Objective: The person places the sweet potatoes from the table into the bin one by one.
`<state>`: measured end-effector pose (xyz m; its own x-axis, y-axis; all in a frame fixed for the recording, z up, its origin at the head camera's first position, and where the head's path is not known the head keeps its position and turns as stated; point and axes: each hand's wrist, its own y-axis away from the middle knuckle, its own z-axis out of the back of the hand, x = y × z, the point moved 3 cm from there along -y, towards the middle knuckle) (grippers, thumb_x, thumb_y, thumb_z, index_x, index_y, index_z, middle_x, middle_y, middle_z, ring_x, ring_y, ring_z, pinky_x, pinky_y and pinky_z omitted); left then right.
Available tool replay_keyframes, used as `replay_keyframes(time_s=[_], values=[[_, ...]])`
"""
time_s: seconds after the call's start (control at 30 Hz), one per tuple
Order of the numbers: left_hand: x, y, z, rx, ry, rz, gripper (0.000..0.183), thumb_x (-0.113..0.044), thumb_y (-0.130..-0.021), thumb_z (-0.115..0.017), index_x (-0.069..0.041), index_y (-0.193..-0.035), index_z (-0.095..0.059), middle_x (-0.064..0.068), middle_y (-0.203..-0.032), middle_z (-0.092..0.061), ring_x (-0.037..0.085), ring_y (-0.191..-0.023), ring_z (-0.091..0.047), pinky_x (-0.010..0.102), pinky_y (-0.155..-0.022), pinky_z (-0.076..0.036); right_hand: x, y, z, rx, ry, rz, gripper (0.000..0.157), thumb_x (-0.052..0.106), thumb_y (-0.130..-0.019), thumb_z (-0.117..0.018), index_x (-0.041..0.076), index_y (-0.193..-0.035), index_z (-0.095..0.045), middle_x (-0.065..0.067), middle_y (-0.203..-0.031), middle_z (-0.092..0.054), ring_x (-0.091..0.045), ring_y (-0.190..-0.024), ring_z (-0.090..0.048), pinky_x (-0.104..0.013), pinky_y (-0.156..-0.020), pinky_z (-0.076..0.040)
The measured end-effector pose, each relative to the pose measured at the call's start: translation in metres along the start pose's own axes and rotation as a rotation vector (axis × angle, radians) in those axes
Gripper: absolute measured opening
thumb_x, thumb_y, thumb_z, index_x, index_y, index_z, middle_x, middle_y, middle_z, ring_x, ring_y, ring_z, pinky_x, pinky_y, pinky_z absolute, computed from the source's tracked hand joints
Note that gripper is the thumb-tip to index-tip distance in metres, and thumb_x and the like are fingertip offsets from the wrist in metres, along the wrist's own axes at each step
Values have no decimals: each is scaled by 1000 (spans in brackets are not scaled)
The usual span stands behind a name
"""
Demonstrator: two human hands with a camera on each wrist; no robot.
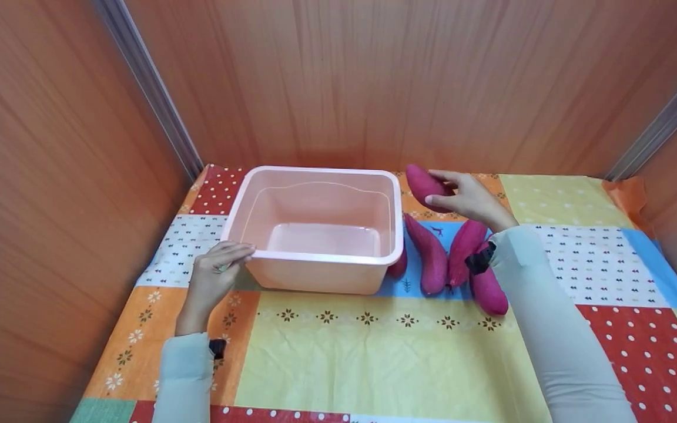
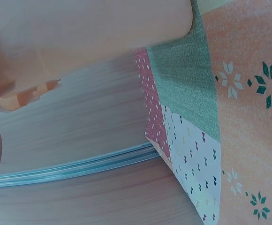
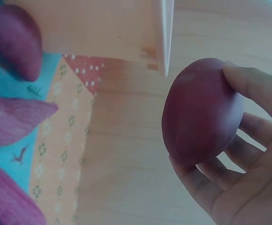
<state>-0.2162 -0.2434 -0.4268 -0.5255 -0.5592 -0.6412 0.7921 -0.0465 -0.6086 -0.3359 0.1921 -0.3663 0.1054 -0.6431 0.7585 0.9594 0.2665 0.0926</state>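
My right hand (image 1: 462, 197) holds a purple-skinned sweet potato (image 1: 426, 189) between thumb and fingers, raised just beyond the tub's right rim. In the right wrist view the sweet potato (image 3: 201, 112) shows end-on, the thumb on one side and fingers curled round the other. At the near left corner of a peach plastic tub (image 1: 315, 275), my left hand (image 1: 215, 273) pinches the rim. The inside of the tub shows a bare floor. Right of it lie several more sweet potatoes (image 1: 431, 258), one partly hidden behind the tub's wall and another partly under the right wrist.
A patchwork-print cloth (image 1: 397, 364) covers the table. Wood-grain panels (image 1: 344, 82) stand behind and at both sides, with metal strips (image 1: 150, 88) in the corners. The tub's side wall (image 2: 89, 33) fills the top of the left wrist view.
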Motion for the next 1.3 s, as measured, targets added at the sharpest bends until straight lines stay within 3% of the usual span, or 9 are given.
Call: replay_keyframes(time_s=[0.23,0.67,0.97,1.17,1.3], values=[[23,3,-3,7,21,3,24,10,-77,-72,-3,-98,-75,13,-99,-75,29,-98,-66,5,-92,-45,16,-6,-2,26,-17,53,71,25,-86,-73,19,-147,-39,-13,-137,-49,-32,-121,-46,-46,-95,-54],[25,3,-3,26,28,-19,22,5,-80,-72,-3,-100,-75,10,-101,-75,9,-101,-66,9,-92,-48,43,-19,-14,31,9,132,69,21,-85,-75,19,-146,-42,-9,-137,-51,-29,-118,-50,-44,-95,-54],[22,4,-4,10,24,-21,22,5,-79,-73,-3,-99,-75,8,-99,-75,22,-98,-67,7,-90,-48,65,-27,-25,70,36,196,67,19,-84,-75,19,-144,-45,-9,-138,-51,-29,-119,-49,-43,-96,-54],[23,4,-4,13,11,-49,22,3,-80,-73,-5,-100,-75,7,-100,-75,15,-98,-67,9,-91,-49,75,-33,-31,101,30,213,65,18,-84,-75,18,-143,-47,-10,-137,-51,-29,-120,-48,-44,-97,-53],[22,5,-5,7,16,-44,24,5,-79,-73,-6,-100,-76,6,-100,-75,19,-98,-67,8,-94,-46,80,-38,-38,127,8,236,63,19,-85,-74,17,-142,-47,-10,-137,-51,-29,-120,-48,-45,-97,-53]])
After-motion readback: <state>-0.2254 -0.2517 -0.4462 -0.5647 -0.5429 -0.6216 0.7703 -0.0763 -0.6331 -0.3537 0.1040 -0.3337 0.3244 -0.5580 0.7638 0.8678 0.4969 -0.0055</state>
